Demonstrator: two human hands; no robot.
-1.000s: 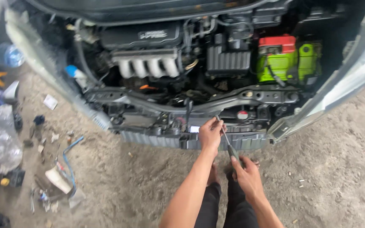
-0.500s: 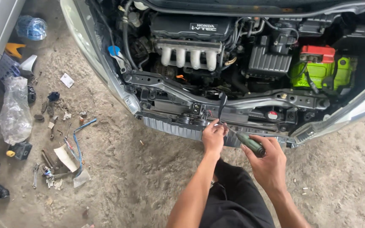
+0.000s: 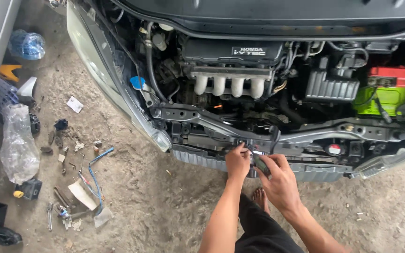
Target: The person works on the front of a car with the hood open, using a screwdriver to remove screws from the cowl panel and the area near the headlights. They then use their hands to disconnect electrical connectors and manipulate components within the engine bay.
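Car with its hood raised point(image 3: 268, 18), front end stripped of the bumper, fills the upper frame; I see the grey engine with four pale intake pipes point(image 3: 230, 84) and a green battery with a red top point(image 3: 390, 93). Dark metal front crossmember point(image 3: 202, 119) runs along the nose. Sandy concrete floor point(image 3: 155, 206) gives open room below it; scattered tools and a blue-handled rod point(image 3: 97, 173) lie well to the left. Left hand point(image 3: 237, 161) pinches something small at the crossmember's centre latch; I cannot tell what. Right hand point(image 3: 282, 182) is closed around a dark-handled screwdriver point(image 3: 260, 165), tip at the latch. I judge it light, stiff, best held on the handle; metal edges crowd close.
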